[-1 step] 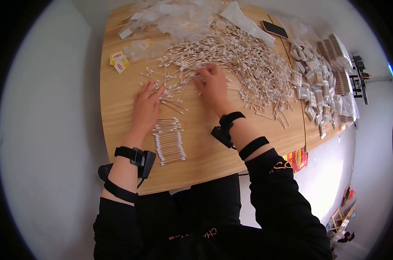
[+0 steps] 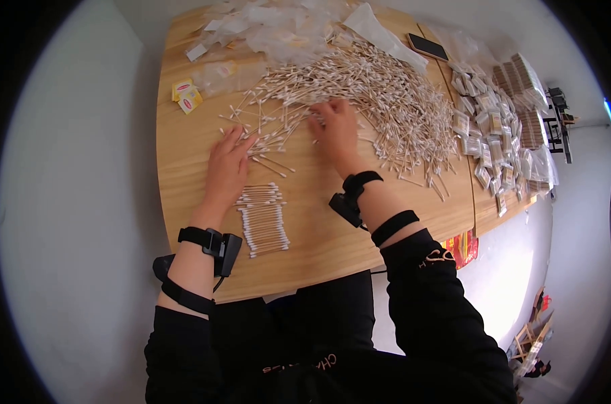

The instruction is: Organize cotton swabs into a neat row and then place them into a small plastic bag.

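Loose cotton swabs (image 2: 403,94) lie in a broad heap over the far middle of the desk (image 2: 332,246), thinning to scattered strays on its left. At the heap's near edge is the right hand (image 2: 338,133), fingers bent down among the swabs; the hand hides its fingertips, so I cannot tell whether its grip has closed on any. The left hand (image 2: 227,165) lies at the strays, fingers slightly spread, and its grip cannot be made out either. Just beside the left wrist, toward the body, is a column of aligned swabs (image 2: 265,227).

The desk is pale grained wood with a seam toward its right side. A plain light wall (image 2: 70,168) rises on the left; bright floor (image 2: 501,283) shows on the right.

Crumpled clear bags (image 2: 285,40) crowd the far side, and a flat whitish bag (image 2: 379,34) borders the heap's back edge. Yellow-and-white cards (image 2: 186,95) lie at the left, a dark phone (image 2: 427,46) at the far right. Small swab packs (image 2: 494,138) pile up along the right, before stacked packs (image 2: 524,81).
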Action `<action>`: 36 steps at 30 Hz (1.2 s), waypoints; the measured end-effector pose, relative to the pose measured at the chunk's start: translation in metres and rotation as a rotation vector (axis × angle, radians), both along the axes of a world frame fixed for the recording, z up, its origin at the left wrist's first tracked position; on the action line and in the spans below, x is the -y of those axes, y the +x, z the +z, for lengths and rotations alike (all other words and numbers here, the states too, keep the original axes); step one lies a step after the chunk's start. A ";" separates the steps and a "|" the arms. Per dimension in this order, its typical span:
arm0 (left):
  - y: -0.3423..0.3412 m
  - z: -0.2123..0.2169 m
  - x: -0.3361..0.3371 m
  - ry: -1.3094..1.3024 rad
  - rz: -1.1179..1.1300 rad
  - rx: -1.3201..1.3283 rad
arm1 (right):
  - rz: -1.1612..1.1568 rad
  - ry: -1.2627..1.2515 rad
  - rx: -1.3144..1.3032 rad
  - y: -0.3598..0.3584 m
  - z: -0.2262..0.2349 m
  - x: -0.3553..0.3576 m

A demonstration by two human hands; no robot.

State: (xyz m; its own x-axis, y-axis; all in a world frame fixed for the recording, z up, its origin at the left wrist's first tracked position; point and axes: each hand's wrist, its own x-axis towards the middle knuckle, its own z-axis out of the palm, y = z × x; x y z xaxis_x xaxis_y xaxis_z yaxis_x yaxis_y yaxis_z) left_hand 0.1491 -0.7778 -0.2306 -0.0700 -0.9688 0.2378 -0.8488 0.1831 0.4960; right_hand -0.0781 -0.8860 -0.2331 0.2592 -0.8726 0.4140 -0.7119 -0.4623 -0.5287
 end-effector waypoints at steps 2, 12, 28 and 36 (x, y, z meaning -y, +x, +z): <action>0.001 0.003 0.000 0.060 0.087 -0.243 | -0.204 -0.109 -0.130 -0.011 -0.001 0.007; -0.010 0.012 -0.023 0.054 0.091 0.145 | 0.260 0.206 0.056 0.029 0.016 -0.066; 0.024 0.007 -0.032 -0.023 -0.031 0.066 | 0.018 0.157 0.093 0.037 0.005 -0.062; 0.000 0.023 -0.036 0.008 0.312 -0.007 | 0.154 0.303 0.103 0.069 0.020 -0.059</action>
State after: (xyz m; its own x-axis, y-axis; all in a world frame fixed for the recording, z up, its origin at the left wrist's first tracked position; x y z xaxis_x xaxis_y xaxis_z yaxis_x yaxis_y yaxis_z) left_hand 0.1490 -0.7422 -0.2076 0.2327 -0.9452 0.2290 -0.8598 -0.0899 0.5026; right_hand -0.0095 -0.8266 -0.2129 0.3675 -0.9137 0.1735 -0.5817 -0.3714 -0.7237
